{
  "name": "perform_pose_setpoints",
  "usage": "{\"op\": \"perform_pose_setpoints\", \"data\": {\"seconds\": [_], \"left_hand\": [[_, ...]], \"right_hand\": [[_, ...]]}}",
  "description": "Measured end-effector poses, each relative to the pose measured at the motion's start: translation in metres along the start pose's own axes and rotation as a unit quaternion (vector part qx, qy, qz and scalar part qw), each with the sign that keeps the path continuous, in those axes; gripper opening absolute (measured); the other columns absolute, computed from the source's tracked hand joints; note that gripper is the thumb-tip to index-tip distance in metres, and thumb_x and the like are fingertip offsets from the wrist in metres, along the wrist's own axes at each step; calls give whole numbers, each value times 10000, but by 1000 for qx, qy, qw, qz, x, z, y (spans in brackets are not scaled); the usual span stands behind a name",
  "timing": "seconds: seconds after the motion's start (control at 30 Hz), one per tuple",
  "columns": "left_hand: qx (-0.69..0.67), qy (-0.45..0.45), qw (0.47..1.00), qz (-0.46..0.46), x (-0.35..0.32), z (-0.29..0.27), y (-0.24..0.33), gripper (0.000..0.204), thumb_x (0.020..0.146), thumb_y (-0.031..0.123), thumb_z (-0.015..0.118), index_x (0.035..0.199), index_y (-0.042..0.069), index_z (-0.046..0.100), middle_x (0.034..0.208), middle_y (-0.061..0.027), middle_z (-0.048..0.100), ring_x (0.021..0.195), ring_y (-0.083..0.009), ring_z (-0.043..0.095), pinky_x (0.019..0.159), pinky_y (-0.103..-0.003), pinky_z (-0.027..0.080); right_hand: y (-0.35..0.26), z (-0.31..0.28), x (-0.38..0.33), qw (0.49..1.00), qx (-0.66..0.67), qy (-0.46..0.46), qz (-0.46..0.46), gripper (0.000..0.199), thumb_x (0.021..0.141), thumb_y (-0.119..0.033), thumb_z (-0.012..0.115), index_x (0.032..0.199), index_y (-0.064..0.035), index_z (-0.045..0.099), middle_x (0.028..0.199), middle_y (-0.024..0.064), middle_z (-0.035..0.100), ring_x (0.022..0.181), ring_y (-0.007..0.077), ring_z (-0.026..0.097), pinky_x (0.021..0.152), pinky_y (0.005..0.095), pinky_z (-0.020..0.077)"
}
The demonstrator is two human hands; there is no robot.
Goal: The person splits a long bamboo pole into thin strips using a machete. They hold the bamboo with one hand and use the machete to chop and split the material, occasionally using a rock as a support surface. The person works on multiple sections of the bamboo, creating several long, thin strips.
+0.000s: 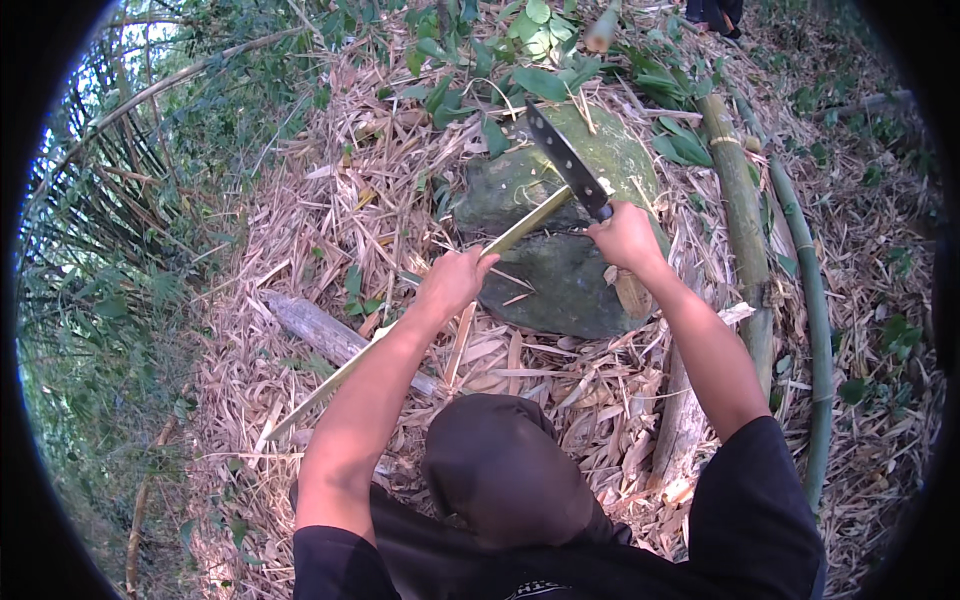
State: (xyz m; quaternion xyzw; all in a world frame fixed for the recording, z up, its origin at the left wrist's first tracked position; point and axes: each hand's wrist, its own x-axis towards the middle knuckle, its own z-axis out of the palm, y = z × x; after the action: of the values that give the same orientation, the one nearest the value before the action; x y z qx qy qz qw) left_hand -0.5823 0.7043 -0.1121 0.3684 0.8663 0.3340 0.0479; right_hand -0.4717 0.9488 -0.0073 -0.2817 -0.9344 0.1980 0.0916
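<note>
Holds a split bamboo strip (530, 221) in the left hand (455, 282), fingers and thumb closed snugly round it, and grips a long dark knife (566, 160) by the handle in the right hand (630, 238), fist fully closed. Has the strip lying slantwise, from its far end above the mossy rock (560, 285) down past the left hand, then seemingly beneath the left forearm (370, 410) and out over the dry leaf litter (285, 215) at the lower left. Points the blade, marked with a row of holes, up and to the left from the right fist, directly at the strip's far end. Looks to be in contact there, though cannot tell the depth of any bite. Judging by the narrow, flat shape, seems finished with parting the strip from a fuller stem, and appears to be in the midst of knife work near the far end. Shows a few thin pale slivers (517, 298) on the rock, possibly parings, possibly just bits of litter. Cannot tell trimmed from untrimmed along the stretch behind the left hand, so cannot judge the amount of cutting left. To the right of the rock, has a thick bamboo culm (735, 205) and a slimmer green pole (803, 250) lying lengthwise, both apparently unsplit, and to the left a weathered log (315, 325), all well apart from both hands.
</note>
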Motion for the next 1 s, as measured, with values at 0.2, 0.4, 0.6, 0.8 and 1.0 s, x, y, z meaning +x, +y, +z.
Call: {"op": "perform_pose_setpoints", "data": {"seconds": [0.2, 0.4, 0.6, 0.8, 1.0], "left_hand": [[-1, -46, 999, -27, 3, -9, 9, 432, 1031, 401, 479, 1028, 0, 640, 850, -283, 672, 882, -463, 653, 793, -555, 507], [-249, -219, 932, -148, 8, -16, 0, 589, 1029, 538, 430, 921, -29, 549, 656, -113, 596, 555, -236, 689, 496, -354, 580], [-345, -223, 900, -143, -6, -11, -17, 739, 1005, 606, 407, 1160, -107, 520, 877, -192, 616, 661, -255, 723, 524, -342, 618], [-378, -161, 897, -162, -32, -60, -48, 631, 1022, 593, 386, 1016, -17, 550, 688, -88, 587, 525, -164, 631, 470, -298, 533], [-468, 36, 853, -227, -143, -160, -101, 520, 1067, 534, 302, 789, 114, 434, 604, 13, 429, 462, -103, 415, 446, -255, 343]], "right_hand": [[-7, -3, -12, 997, 33, 69, 13, 337, 805, -171, 689, 1052, 54, 641, 914, 279, 696, 938, 452, 678, 869, 503, 535], [6, 4, -2, 999, 13, -32, 9, 330, 838, -177, 663, 1078, 46, 626, 922, 244, 701, 899, 433, 686, 844, 479, 558], [20, 2, -7, 897, 398, -150, 121, 128, 861, -125, 638, 903, -9, 605, 697, 51, 593, 548, 152, 600, 499, 322, 511], [-3, 14, -31, 917, 390, -77, 4, 121, 903, -119, 609, 930, -3, 589, 707, 37, 582, 550, 134, 576, 489, 286, 477], [-68, 43, -52, 899, 403, -152, -83, 143, 890, -107, 626, 944, 24, 606, 680, 38, 585, 535, 116, 566, 498, 274, 459]]}}
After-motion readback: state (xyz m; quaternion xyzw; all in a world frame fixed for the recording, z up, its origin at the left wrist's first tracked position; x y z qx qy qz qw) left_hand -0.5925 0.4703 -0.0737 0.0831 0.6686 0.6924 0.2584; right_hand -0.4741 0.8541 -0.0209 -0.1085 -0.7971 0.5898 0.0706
